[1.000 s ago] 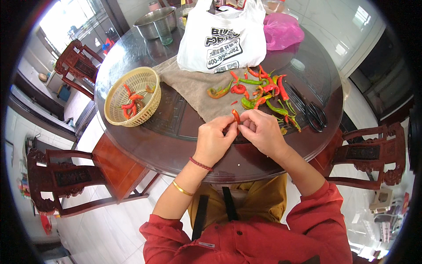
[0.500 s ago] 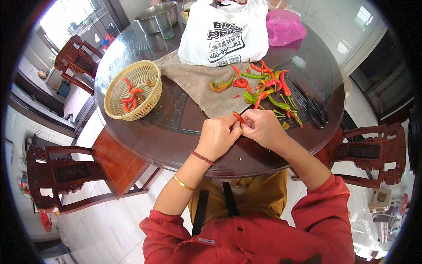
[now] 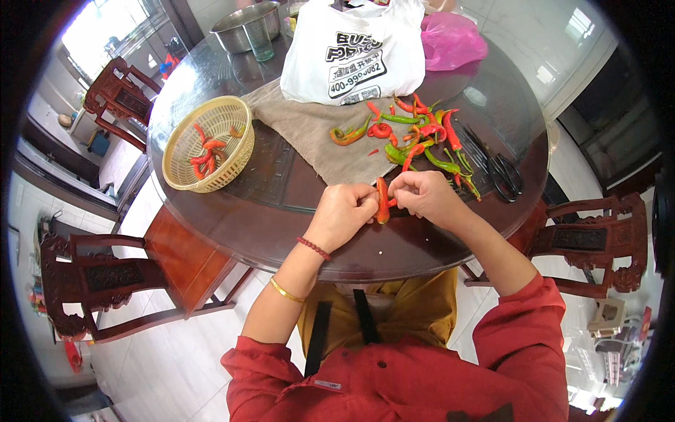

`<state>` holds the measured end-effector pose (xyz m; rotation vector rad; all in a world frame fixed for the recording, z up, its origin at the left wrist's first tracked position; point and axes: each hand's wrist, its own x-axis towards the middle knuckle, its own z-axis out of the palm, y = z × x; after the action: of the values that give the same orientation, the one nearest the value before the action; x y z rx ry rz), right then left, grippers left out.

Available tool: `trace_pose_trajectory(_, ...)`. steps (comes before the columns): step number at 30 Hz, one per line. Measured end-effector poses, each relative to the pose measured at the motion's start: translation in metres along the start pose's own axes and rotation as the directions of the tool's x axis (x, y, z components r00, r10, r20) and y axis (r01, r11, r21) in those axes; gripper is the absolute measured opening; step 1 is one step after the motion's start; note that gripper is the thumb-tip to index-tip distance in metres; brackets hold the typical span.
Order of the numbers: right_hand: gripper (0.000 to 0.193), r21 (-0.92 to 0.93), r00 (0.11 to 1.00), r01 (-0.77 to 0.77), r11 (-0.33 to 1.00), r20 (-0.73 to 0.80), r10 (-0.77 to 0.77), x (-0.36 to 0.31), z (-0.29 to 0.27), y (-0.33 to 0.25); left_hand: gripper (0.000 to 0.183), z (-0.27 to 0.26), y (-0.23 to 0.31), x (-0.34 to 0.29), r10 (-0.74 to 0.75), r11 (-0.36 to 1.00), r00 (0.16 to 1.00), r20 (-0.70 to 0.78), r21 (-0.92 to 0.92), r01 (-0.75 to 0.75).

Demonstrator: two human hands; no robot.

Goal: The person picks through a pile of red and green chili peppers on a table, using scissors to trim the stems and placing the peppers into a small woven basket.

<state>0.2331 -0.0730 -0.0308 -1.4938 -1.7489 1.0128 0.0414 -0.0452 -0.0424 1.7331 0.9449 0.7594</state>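
Over the near part of the round table, my left hand [image 3: 340,214] pinches a red chili pepper [image 3: 382,201] that stands nearly upright between my hands. Close at its right side, my right hand [image 3: 427,200] has its fingers pinched on a small red chili piece [image 3: 393,202]. Whether that piece is still joined to the pepper is hard to make out. Beyond my right hand lies a pile of red and green chilies [image 3: 434,133], partly on a grey-brown cloth [image 3: 309,137]. To the left, a cream plastic basket [image 3: 239,151] contains several red chili pieces.
Black scissors [image 3: 503,174] lie right of the pile. Behind the cloth stand a white plastic bag [image 3: 351,56], a pink bag [image 3: 453,42], a glass [image 3: 260,43] and a metal pot [image 3: 235,29]. Carved wooden chairs [image 3: 112,278] flank the table [image 3: 295,246].
My hands have moved slightly apart. The red chili, mostly hidden in my fingers before, now shows upright between them, with a red piece in my right fingers. The view has shifted a little.
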Motion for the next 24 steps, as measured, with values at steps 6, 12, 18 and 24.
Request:
trace_pose_trajectory(6,0.017,-0.015,0.993,0.120,0.993,0.014,-0.120,0.000,0.003,-0.006,0.016,0.001,-0.003,-0.003,0.134,0.962,0.991,-0.027,0.243,-0.123)
trace_pose_trajectory(12,0.016,0.507,0.966,-0.188,0.841,0.248,0.066,0.001,-0.015,0.001,0.019,-0.002,0.002,-0.001,-0.009,0.996,0.998,0.063,-0.083,0.014)
trace_pose_trajectory(18,0.022,0.675,0.950,-0.248,0.695,0.308,0.040,0.000,-0.010,0.003,0.020,-0.008,-0.002,-0.005,-0.044,0.955,0.995,0.084,-0.289,0.066)
trace_pose_trajectory(24,0.020,0.404,0.992,-0.129,0.905,0.064,0.113,-0.024,-0.026,-0.021,0.011,-0.074,0.029,-0.017,0.525,0.610,0.807,-0.270,0.780,-0.136)
